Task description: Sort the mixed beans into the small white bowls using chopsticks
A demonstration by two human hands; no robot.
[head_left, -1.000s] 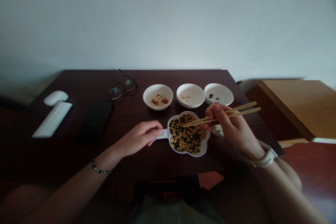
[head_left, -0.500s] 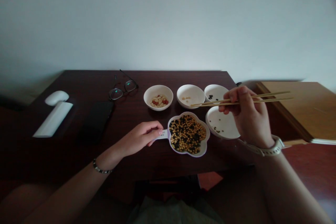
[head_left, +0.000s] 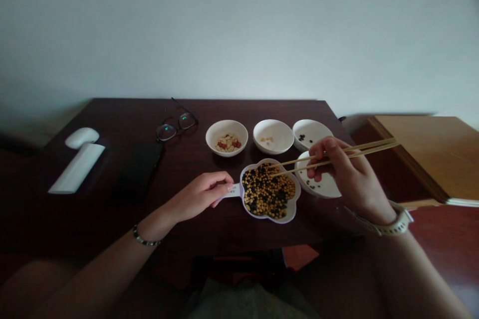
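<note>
My left hand (head_left: 209, 189) is closed on the handle of a white flower-shaped scoop (head_left: 291, 213), which holds a mix of yellow and black beans (head_left: 266, 192). In my right hand (head_left: 342, 174) is a pair of chopsticks (head_left: 368, 147); their tips are spread a little and reach over the upper part of the beans. Behind the scoop, a white bowl (head_left: 210, 142) contains pale and reddish nuts. A second bowl (head_left: 274, 129) has a few pale yellow pieces, and a third bowl (head_left: 313, 127) some black beans. Partly hidden by my right hand, a fourth bowl (head_left: 325, 189) holds several small dark pieces.
Eyeglasses (head_left: 166, 132) lie at the back of the dark table (head_left: 224, 232). Left of them are a black flat object (head_left: 136, 172), a white long case (head_left: 77, 169) and a white rounded object (head_left: 81, 137). A lighter wooden surface (head_left: 426, 154) stands at the right.
My right hand has moved slightly down, and the chopstick tips have swung from near the second bowl down over the scoop, spreading apart. My left hand keeps its hold on the handle.
</note>
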